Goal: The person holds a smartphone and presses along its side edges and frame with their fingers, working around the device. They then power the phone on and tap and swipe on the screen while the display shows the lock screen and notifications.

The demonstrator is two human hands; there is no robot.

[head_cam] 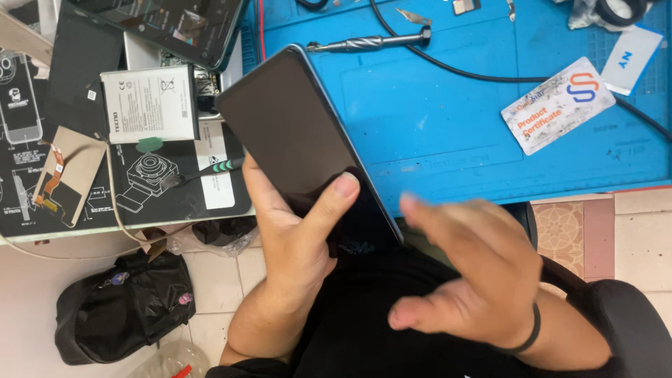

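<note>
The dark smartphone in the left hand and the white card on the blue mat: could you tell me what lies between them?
In the head view, only bare blue mat lies between the smartphone held by the left hand and the white card.

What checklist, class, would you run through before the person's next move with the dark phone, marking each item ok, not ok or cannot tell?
1. Left hand grips the phone firmly, thumb across the screen: ok.
2. Right hand is free and empty: ok, though blurred.
3. Phone screen is dark and shows no crack: cannot tell for cracks.
4. Blue mat has bare room beside the phone: ok.
5. Metal screwdriver lies on the mat, apart from both hands: ok.
6. Black cable runs across the mat where the phone might go down: not ok.
</note>
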